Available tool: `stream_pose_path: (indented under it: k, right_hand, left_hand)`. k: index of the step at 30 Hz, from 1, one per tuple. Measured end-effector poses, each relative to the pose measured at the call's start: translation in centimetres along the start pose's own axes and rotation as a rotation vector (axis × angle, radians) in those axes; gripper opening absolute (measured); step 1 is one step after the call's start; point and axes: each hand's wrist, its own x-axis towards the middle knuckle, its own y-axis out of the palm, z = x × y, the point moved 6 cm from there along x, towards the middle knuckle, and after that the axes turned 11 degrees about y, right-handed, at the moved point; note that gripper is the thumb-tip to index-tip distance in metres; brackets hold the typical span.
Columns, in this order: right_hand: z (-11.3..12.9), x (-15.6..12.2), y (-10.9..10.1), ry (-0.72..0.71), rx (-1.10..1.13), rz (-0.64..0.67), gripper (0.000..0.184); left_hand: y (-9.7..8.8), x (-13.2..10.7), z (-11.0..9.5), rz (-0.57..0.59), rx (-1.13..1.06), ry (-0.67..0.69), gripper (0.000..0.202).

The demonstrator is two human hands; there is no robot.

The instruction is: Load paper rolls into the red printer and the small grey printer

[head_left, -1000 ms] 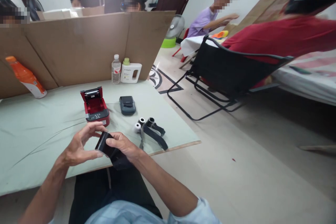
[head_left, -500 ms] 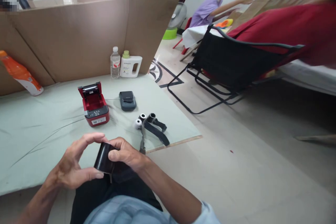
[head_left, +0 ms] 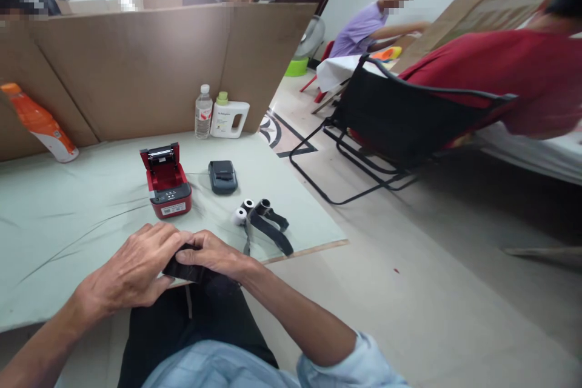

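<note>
Black roll [head_left: 182, 269], one: between the fingers of both hands. Left hand [head_left: 136, 264]: fingers curled over the roll's left end, thumb low beside it. Right hand [head_left: 216, 253]: thumb pressed on the roll, remaining fingers mostly hidden. Red printer [head_left: 169, 191], lid raised: just beyond the left fingers. Dark grey device [head_left: 222, 177]: farther out, ahead of the right fingers. Small rolls [head_left: 240, 216], with black strips [head_left: 274, 236]: near the right fingers, rightward. Clear bottle [head_left: 203, 114], white jug [head_left: 222, 122]: well beyond both hands' fingers.
</note>
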Motion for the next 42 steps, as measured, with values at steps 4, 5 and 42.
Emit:
stream_pose_path:
  k: [4,5,42]
  right_hand:
    - [2.0,-0.3,0.5,-0.076,-0.077,-0.003,0.044]
    - [2.2,-0.5,0.6,-0.084,-0.063,0.006,0.044]
    - [-0.3,0.9,1.8,-0.138,0.362,0.066,0.062]
  left_hand:
    - [-0.7,0.9,-1.1,0.071,0.136,0.015,0.066]
    - [-1.2,0.9,-1.3,0.048,0.102,0.043,0.066]
    - [1.8,-0.6,2.2,-0.721,-0.988,0.013,0.074]
